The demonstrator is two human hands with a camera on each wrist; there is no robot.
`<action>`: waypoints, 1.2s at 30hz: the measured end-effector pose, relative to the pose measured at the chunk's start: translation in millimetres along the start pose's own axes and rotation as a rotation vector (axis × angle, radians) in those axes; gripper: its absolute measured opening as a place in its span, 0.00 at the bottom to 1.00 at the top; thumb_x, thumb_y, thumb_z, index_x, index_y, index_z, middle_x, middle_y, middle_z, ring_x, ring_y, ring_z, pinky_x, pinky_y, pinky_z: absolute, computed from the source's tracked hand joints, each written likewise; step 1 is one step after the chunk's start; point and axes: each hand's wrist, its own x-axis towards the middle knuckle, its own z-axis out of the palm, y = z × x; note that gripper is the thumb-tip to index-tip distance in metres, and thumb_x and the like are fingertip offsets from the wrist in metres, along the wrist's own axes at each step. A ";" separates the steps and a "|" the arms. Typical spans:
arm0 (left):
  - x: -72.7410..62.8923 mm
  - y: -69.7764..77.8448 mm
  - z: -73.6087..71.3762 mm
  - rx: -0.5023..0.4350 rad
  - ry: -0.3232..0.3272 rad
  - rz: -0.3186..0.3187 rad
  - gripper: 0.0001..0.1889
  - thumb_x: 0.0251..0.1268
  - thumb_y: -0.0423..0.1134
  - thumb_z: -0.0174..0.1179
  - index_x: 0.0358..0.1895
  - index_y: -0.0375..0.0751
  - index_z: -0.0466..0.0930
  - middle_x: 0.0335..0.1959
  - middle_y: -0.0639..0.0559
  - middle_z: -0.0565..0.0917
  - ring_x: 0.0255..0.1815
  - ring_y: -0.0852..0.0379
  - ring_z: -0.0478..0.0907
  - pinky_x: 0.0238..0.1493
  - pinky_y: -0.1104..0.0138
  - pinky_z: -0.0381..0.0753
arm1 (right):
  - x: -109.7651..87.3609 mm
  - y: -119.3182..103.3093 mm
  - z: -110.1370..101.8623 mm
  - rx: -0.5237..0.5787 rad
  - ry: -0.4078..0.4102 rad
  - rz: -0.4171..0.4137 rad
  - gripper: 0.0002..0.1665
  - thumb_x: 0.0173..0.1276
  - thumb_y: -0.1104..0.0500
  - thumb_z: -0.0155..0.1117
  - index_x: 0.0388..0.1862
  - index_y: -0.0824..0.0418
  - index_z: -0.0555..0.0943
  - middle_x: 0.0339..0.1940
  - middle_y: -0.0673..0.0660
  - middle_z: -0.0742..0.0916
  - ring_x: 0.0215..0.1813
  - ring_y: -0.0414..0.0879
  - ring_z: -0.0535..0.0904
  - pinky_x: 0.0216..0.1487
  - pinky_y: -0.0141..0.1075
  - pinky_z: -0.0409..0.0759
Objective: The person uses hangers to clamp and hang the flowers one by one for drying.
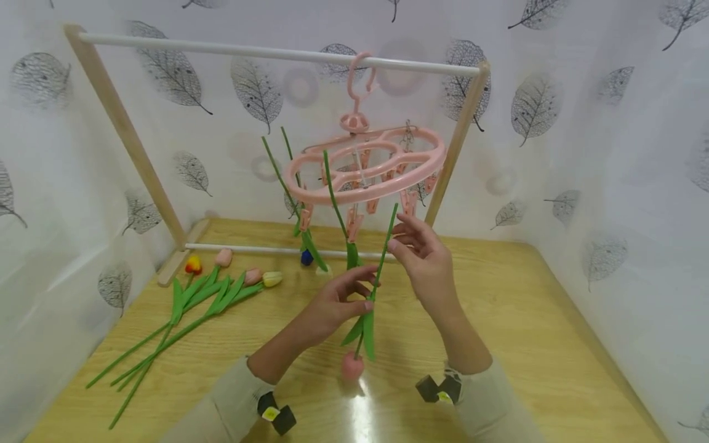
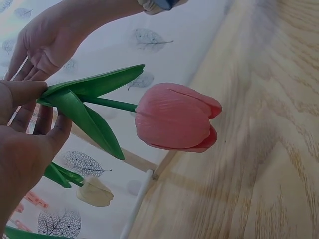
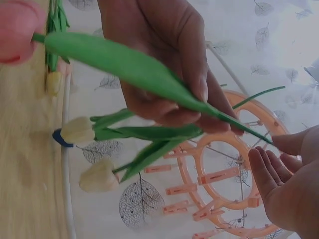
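Note:
My left hand [image 1: 335,304] pinches an upside-down pink tulip [image 1: 352,366] by its green stem, right at the leaves. Its bloom hangs below, and the stem slants up to the right. Near the stem's upper end my right hand [image 1: 423,261] holds it between thumb and fingertips, the other fingers loosely bent. Just beyond the hands is a pink clip hanger [image 1: 365,194], with several clips [image 1: 354,224] dangling from it. Upside-down tulips hang at its left and front: a blue one [image 1: 306,257] and white ones [image 3: 99,175]. One bloom is behind my left hand in the head view.
The hanger hooks over a white rod [image 1: 221,48] on a wooden frame [image 1: 124,132]. Several tulips, red-yellow [image 1: 193,265], pink [image 1: 224,257] and pale yellow [image 1: 272,279], lie at the left of the wooden table [image 1: 526,344]. A leaf-print curtain [image 1: 587,154] surrounds it.

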 end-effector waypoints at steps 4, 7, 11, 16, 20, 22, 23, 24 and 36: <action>-1.0 1.9 -1.2 -0.021 0.014 0.020 0.32 0.71 0.29 0.59 0.76 0.43 0.64 0.65 0.38 0.70 0.59 0.39 0.73 0.51 0.66 0.82 | 9.1 -2.6 -9.8 -0.009 0.017 -0.092 0.26 0.71 0.63 0.66 0.68 0.61 0.75 0.56 0.61 0.83 0.56 0.45 0.81 0.58 0.32 0.81; -1.9 4.6 -3.0 -0.031 0.022 0.036 0.32 0.71 0.28 0.59 0.76 0.41 0.63 0.64 0.38 0.70 0.58 0.42 0.73 0.50 0.68 0.82 | 23.9 -8.7 -20.5 -0.036 0.027 -0.191 0.26 0.71 0.66 0.66 0.66 0.64 0.76 0.56 0.63 0.83 0.57 0.51 0.81 0.59 0.32 0.81; -2.8 5.8 -5.3 -0.043 0.034 0.044 0.31 0.71 0.28 0.59 0.76 0.43 0.64 0.64 0.38 0.70 0.57 0.47 0.73 0.48 0.69 0.82 | 49.8 -21.0 -35.8 -0.094 0.053 -0.301 0.25 0.69 0.68 0.66 0.65 0.65 0.77 0.56 0.62 0.83 0.59 0.55 0.80 0.62 0.34 0.80; -3.9 6.9 -5.2 -0.054 0.033 0.051 0.31 0.71 0.29 0.59 0.76 0.43 0.64 0.64 0.39 0.70 0.57 0.47 0.73 0.49 0.68 0.82 | 82.1 -33.5 -55.0 -0.200 0.057 -0.368 0.23 0.68 0.68 0.67 0.62 0.67 0.79 0.58 0.60 0.82 0.62 0.46 0.78 0.67 0.35 0.76; -4.6 8.5 -3.5 -0.057 0.029 0.063 0.32 0.70 0.28 0.60 0.76 0.43 0.64 0.64 0.37 0.70 0.58 0.43 0.73 0.50 0.68 0.82 | 101.9 -36.0 -73.8 -0.406 -0.011 -0.375 0.22 0.69 0.62 0.69 0.61 0.62 0.82 0.63 0.57 0.81 0.68 0.44 0.74 0.73 0.38 0.69; -4.7 8.6 -2.7 -0.065 0.029 0.066 0.32 0.70 0.27 0.60 0.76 0.42 0.64 0.64 0.35 0.69 0.58 0.42 0.73 0.50 0.68 0.83 | 109.9 -35.2 -82.9 -0.489 -0.067 -0.376 0.23 0.69 0.58 0.70 0.61 0.58 0.82 0.66 0.55 0.80 0.72 0.45 0.70 0.76 0.42 0.65; -4.7 9.0 -2.3 -0.066 0.027 0.069 0.32 0.70 0.27 0.60 0.76 0.42 0.64 0.64 0.34 0.69 0.57 0.43 0.73 0.50 0.68 0.83 | 113.4 -34.6 -86.9 -0.509 -0.098 -0.374 0.23 0.69 0.57 0.71 0.62 0.58 0.82 0.67 0.55 0.79 0.74 0.46 0.68 0.77 0.45 0.63; -4.8 9.4 -1.9 -0.066 0.026 0.067 0.32 0.69 0.27 0.59 0.76 0.42 0.64 0.65 0.34 0.69 0.57 0.43 0.73 0.50 0.68 0.83 | 116.4 -33.8 -90.6 -0.517 -0.129 -0.366 0.23 0.69 0.56 0.71 0.62 0.57 0.82 0.68 0.54 0.79 0.75 0.47 0.67 0.78 0.49 0.61; -6.5 10.4 -2.8 -0.063 0.002 0.059 0.32 0.70 0.28 0.60 0.76 0.42 0.64 0.67 0.32 0.67 0.57 0.48 0.73 0.50 0.69 0.82 | 123.4 -26.2 -93.6 -0.512 -0.267 -0.295 0.23 0.67 0.59 0.72 0.60 0.59 0.83 0.68 0.57 0.79 0.75 0.53 0.66 0.77 0.58 0.59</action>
